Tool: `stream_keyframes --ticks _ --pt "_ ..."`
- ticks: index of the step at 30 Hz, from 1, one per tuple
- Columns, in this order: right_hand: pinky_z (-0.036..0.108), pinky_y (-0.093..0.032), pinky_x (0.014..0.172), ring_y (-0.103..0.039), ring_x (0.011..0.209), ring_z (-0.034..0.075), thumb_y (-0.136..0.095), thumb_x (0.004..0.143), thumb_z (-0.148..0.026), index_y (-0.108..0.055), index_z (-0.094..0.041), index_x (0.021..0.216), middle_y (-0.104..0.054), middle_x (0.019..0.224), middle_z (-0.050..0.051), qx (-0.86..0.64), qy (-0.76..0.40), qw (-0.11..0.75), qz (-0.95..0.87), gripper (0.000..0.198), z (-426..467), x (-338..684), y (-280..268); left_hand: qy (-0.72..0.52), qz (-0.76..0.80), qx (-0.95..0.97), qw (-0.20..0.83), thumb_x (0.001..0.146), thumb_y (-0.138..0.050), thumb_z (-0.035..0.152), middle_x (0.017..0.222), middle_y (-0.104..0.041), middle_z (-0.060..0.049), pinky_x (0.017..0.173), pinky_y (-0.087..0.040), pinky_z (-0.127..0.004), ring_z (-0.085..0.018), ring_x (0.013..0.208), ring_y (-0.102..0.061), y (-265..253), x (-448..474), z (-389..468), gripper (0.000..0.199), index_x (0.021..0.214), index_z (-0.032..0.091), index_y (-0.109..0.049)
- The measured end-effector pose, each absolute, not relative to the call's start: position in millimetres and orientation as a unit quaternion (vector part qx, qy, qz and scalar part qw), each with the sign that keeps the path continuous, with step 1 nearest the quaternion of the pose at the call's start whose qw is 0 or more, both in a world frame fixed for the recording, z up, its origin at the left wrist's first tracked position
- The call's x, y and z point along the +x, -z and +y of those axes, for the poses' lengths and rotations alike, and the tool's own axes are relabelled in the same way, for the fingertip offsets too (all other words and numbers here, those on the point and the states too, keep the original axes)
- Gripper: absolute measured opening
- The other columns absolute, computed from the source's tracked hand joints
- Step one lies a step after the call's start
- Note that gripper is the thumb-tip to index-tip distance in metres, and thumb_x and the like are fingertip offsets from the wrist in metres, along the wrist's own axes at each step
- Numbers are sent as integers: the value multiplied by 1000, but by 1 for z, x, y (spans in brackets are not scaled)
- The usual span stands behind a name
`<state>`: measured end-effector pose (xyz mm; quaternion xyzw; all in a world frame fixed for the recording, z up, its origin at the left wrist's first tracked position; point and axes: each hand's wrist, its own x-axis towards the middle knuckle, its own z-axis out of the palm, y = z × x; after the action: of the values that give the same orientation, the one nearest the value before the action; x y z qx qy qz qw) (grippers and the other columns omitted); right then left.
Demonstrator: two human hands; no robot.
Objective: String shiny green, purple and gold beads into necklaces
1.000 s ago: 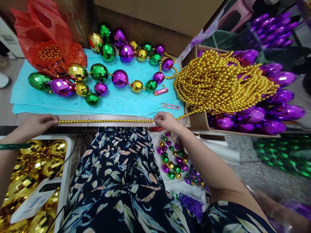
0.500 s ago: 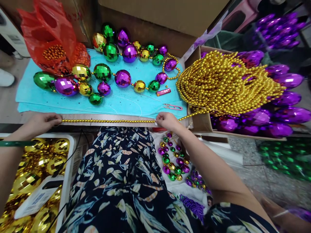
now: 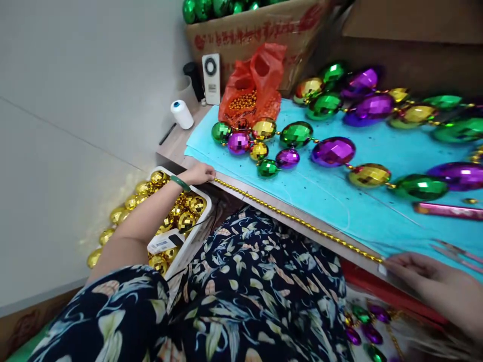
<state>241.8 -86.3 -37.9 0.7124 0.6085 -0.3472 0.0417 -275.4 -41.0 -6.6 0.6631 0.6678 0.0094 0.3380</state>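
A strand of small gold beads (image 3: 289,212) runs taut along the front edge of the table. Its left end is pinched in the closed fingers of my left hand (image 3: 200,174), which wears a green bangle (image 3: 180,183). My right hand (image 3: 426,274), partly blurred, grips the strand farther right, where a small white piece shows by the fingertips. Behind the strand, large faceted beads in green, gold and purple, such as a purple bead (image 3: 333,152), lie strung on a turquoise cloth (image 3: 320,193). Pink thread snips (image 3: 458,255) rest near my right hand.
A red plastic bag (image 3: 260,75) of small gold beads stands at the back. Left of it are a thread spool (image 3: 181,114) and a white device (image 3: 211,80). Below my left forearm sits a white bin (image 3: 206,213) of gold balls. A cardboard box (image 3: 249,42) holds green balls.
The view has swung left, bringing the wall, spool and more of the bin into sight, while the gold bead pile has left it. Both hands still hold the strand stretched.
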Motion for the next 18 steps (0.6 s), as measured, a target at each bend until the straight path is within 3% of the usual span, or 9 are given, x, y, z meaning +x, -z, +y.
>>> stream_keyframes --ticks 4,12,18 --pt "40 -40 59 -56 53 27 -50 54 -51 -56 -36 47 -61 52 4 734 375 76 562 19 -89 235 29 -18 658 668 347 68 -52 19 61 -58 1 62 -37 -24 -12 62 -49 7 -276 -44 12 67 14 -62" --pt "36 -42 58 -59 58 26 -49 58 -48 -60 -26 55 -65 56 3 726 349 38 591 25 -86 234 31 -18 658 668 347 66 -50 26 60 -57 1 62 -35 -24 -13 61 -48 5 -272 -44 15 66 15 -61" --pt "25 -37 54 -53 55 15 -51 66 -32 -62 -17 67 -63 58 2 704 353 -10 616 19 -94 235 28 13 660 680 321 68 -51 44 64 -61 4 68 -36 -22 -15 69 -50 9 -275 -44 28 72 18 -61"
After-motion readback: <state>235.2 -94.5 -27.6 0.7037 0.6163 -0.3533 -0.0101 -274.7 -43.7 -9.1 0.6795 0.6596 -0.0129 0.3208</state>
